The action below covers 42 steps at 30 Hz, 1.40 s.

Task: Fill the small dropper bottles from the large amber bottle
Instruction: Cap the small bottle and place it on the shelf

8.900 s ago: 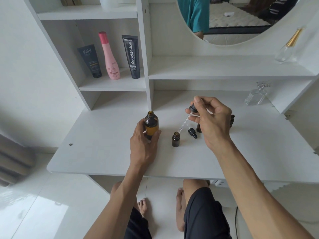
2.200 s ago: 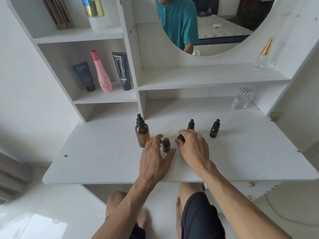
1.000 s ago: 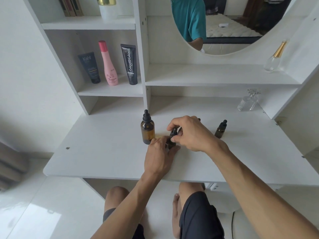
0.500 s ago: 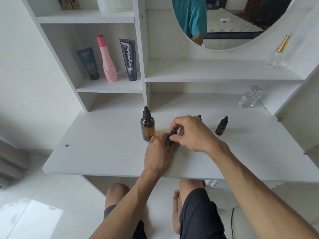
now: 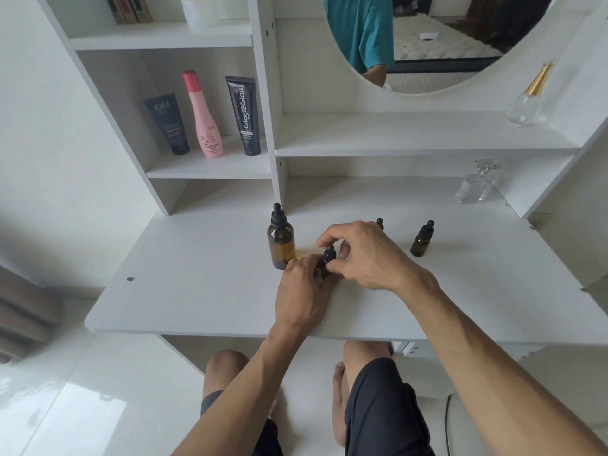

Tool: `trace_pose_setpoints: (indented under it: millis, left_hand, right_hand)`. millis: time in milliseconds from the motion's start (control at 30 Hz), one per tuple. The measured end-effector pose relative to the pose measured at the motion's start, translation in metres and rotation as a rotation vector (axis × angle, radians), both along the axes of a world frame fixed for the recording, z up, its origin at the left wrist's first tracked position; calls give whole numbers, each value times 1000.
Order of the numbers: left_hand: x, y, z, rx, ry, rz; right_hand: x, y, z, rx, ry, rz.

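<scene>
The large amber bottle (image 5: 280, 245) stands capped with its black dropper on the white desk (image 5: 197, 284). Just right of it, my left hand (image 5: 304, 291) grips the body of a small dropper bottle, which the fingers mostly hide. My right hand (image 5: 365, 255) pinches that bottle's black dropper cap (image 5: 329, 254) from above. A second small dropper bottle (image 5: 422, 240) stands capped further right. Only the black tip of a third small bottle (image 5: 379, 222) shows behind my right hand.
A clear glass perfume bottle (image 5: 476, 184) stands at the desk's back right. Another with a gold cap (image 5: 531, 95) sits on the shelf above. Three cosmetic containers (image 5: 205, 116) stand in the left cubby. A round mirror (image 5: 411, 41) hangs behind.
Both hands stay on the small bottle as half a second ago; my right hand's fingers have shifted slightly on the cap. Earlier the cap lay loose and the large bottle was open.
</scene>
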<state>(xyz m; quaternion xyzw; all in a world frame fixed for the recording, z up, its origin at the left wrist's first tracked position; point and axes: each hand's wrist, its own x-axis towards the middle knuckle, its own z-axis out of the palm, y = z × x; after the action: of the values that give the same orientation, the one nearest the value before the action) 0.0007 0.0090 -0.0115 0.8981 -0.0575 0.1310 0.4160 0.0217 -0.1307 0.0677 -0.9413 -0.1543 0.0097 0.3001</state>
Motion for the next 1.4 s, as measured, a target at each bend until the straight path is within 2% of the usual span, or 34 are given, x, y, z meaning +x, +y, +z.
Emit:
trace_pose_setpoints:
  millis: [967,1400]
  left_hand:
    - [-1,-2,2,14,30,17]
    - [-3,2,-1,44,0,-14]
  right_hand:
    - [1,4,-11,-11,-41,-54]
    - [-4,-3,-17,121,-40,-119]
